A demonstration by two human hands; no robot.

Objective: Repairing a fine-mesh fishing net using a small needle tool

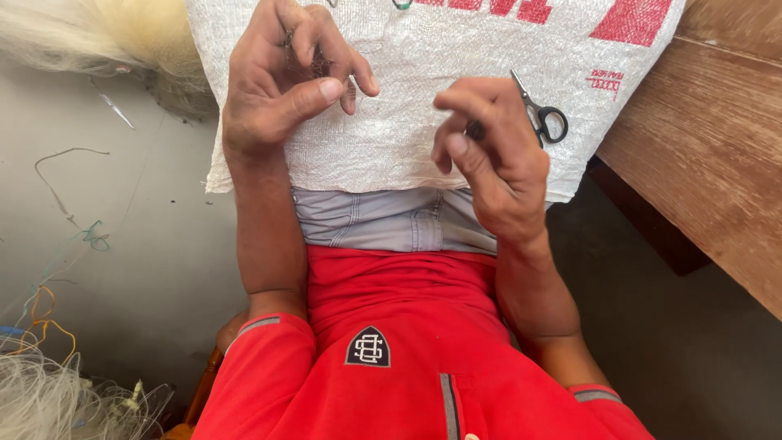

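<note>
A white woven sack (391, 122) with red print lies across my lap. Above it my left hand (281, 81) is curled, the thumb pressed toward the fingertips around some fine dark strands that are hard to make out. My right hand (489, 151) is to its right, fingers bent, holding a small pair of scissors (542, 114) with black loop handles. One loop and the metal blades stick out behind the fingers, and the blades point away from me. The two hands are about a hand's width apart and do not touch.
Pale fishing net (49, 399) is piled at the lower left, and more pale fibre (98, 33) lies at the upper left. Loose coloured threads (49, 314) are scattered on the grey floor (147, 244). A wooden bench or table (709, 163) runs along the right.
</note>
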